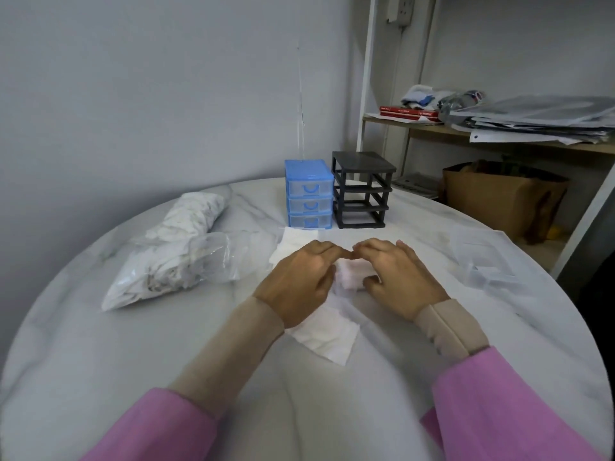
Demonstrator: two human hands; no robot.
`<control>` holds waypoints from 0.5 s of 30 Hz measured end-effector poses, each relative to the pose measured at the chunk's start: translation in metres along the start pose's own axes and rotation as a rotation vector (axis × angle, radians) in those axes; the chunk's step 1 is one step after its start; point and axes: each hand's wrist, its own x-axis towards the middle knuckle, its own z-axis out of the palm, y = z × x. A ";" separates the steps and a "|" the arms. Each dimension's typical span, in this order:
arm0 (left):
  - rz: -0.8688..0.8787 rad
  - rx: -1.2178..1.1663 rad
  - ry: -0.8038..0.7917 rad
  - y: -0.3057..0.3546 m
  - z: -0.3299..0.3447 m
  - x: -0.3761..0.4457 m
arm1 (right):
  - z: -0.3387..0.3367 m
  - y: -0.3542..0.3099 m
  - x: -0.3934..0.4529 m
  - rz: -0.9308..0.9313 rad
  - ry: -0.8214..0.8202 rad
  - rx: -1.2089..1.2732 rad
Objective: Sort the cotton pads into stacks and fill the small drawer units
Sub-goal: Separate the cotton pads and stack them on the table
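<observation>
i am squaring a small stack of cotton pads (pixel 349 276) at the table's (pixel 83 344) centre, my left hand (pixel 301 277) and right hand (pixel 397 274) curling round it and grasping its sides. best practice, i judge: be pressing edges flush before lifting, so it is fitting a drawer. pads are looking white, thin, square; more are lying loose beneath. blue drawer unit (pixel 308 194) and black frame (pixel 362 189) are standing just behind.

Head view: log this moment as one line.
left hand + right hand: squaring cotton pad stack | blue drawer unit: shut | black frame: drawerless
</observation>
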 end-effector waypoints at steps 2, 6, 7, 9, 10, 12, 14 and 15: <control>-0.006 -0.048 0.081 -0.005 -0.003 -0.012 | 0.000 -0.005 0.000 -0.074 0.107 0.017; -0.005 -0.071 0.144 -0.011 -0.008 -0.031 | 0.004 -0.017 -0.002 -0.201 0.107 0.155; -0.018 -0.080 0.147 -0.013 -0.009 -0.036 | 0.006 -0.020 -0.003 -0.230 0.081 0.192; -0.058 -0.097 0.154 -0.018 -0.011 -0.043 | 0.012 -0.026 -0.002 -0.271 0.041 0.263; -0.080 -0.114 0.160 -0.020 -0.012 -0.046 | 0.015 -0.029 -0.002 -0.281 0.021 0.281; -0.112 -0.141 0.173 -0.023 -0.014 -0.049 | 0.020 -0.032 -0.002 -0.287 -0.029 0.279; -0.122 -0.131 0.176 -0.023 -0.015 -0.050 | 0.022 -0.033 -0.003 -0.268 -0.114 0.265; -0.122 -0.126 0.175 -0.023 -0.016 -0.050 | 0.024 -0.033 -0.004 -0.251 -0.165 0.251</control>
